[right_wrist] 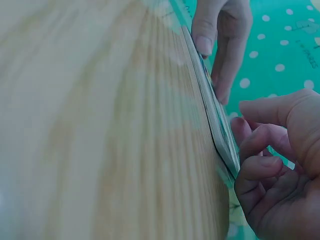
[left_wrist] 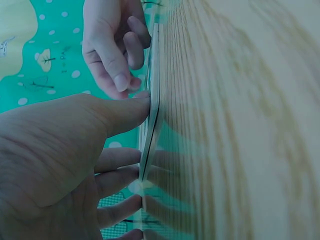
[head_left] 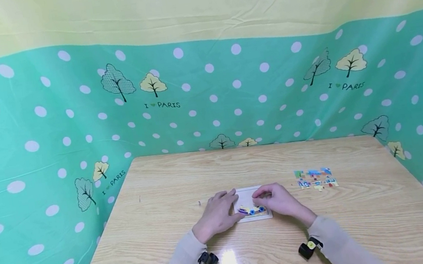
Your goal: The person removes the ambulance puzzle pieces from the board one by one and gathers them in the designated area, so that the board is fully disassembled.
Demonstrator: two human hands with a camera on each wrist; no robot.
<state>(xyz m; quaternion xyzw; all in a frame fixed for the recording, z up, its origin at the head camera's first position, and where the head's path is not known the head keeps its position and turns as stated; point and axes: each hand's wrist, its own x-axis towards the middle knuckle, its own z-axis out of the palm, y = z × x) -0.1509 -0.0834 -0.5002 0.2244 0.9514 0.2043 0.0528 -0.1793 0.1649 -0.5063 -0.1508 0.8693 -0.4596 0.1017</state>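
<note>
A small jigsaw puzzle in a white frame (head_left: pixel 245 219) lies on the table, with a strip of coloured pieces (head_left: pixel 251 210) along its near side and a pale bare area behind. My left hand (head_left: pixel 218 213) rests at the frame's left side, thumb and fingers spread along its edge; the left wrist view shows the thumb (left_wrist: pixel 132 110) touching that edge. Above the right part of the frame, my right hand (head_left: pixel 278 199) pinches a small puzzle piece between thumb and forefinger, mostly hidden by the fingertips. In the right wrist view its other fingers (right_wrist: pixel 260 172) are curled.
Several loose puzzle pieces (head_left: pixel 316 179) lie in a group to the right, beyond my right hand. A tiny dark speck (head_left: pixel 199 203) sits left of the frame. The wooden table (head_left: pixel 162 245) ends at a green dotted curtain (head_left: pixel 197 85) behind and at both sides.
</note>
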